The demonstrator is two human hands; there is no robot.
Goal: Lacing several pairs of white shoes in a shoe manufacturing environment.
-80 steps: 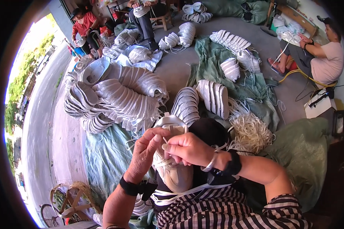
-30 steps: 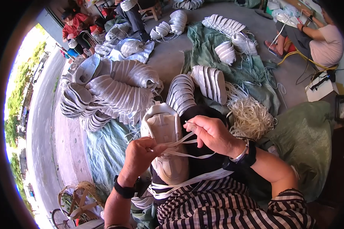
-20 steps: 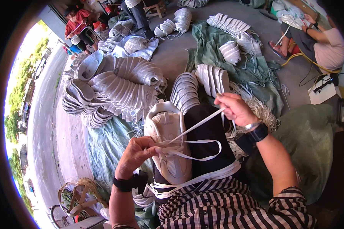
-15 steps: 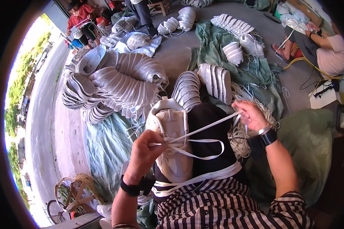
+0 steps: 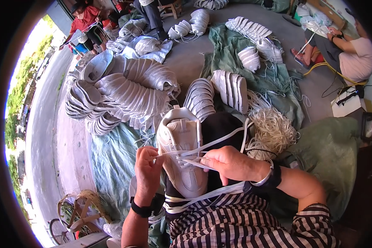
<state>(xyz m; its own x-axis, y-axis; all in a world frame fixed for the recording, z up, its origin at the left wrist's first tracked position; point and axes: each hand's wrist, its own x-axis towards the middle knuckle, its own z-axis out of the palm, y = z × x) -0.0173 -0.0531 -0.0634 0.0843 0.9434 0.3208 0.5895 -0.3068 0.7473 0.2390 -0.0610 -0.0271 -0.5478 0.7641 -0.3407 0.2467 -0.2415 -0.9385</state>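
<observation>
A white shoe upper (image 5: 182, 155) lies on my lap over black cloth, toe toward me. My left hand (image 5: 148, 171) grips its left edge and pinches one end of a white lace (image 5: 219, 142). My right hand (image 5: 231, 163) rests on the shoe's right side, fingers closed on the same lace near the eyelets. The lace crosses the eyelets and loops out to the right. Both wrists carry black bands.
Rows of stacked white shoe uppers (image 5: 124, 89) fan out ahead on green tarps (image 5: 111, 161). A tangle of cream laces (image 5: 273, 130) sits to the right. Other people sit at the far right (image 5: 351, 53) and far back left (image 5: 84, 18). A wicker basket (image 5: 80, 206) is at lower left.
My right hand, which had pulled the lace far out to the right, has come back to the shoe's eyelets. The left hand stays on the shoe's left side.
</observation>
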